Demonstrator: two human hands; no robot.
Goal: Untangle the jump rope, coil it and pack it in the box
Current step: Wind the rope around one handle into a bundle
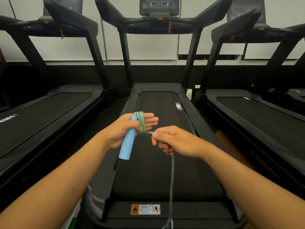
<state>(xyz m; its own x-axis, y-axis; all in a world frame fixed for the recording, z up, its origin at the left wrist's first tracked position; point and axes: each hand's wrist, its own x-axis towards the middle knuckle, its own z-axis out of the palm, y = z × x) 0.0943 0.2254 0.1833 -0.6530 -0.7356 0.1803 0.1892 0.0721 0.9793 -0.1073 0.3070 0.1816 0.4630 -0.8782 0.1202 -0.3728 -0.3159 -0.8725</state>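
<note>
Head view: coiling step is in hand, judging by the wraps; no tangle visible in the stretch of rope on show. Left hand (127,128) sits above the centre treadmill's belt (165,171), palm up, fingers straight and together pointing toward 2 o'clock. It carries the blue handle (127,140), which crosses the palm under the thumb side and sticks out toward 7 o'clock. Several turns of the green-blue jump rope (141,122) are wrapped round the fingers just beside the handle's top end. Right hand (171,141) is at 4 o'clock from the left hand, close to it, fingers curled, thumb and forefinger pinching the rope where it leaves the wraps. From under that fist the free rope drops toward 6 o'clock and runs out of frame at the bottom edge; it's motion-blurred, so how much is left and where the second handle is can't be told. Box is not in view. Next move, my read: carry the pinched run over the left fingers toward 12 o'clock for another turn, keeping tension even so the earlier wraps don't slide off the fingertips, and letting rope feed through the right-hand pinch.
</note>
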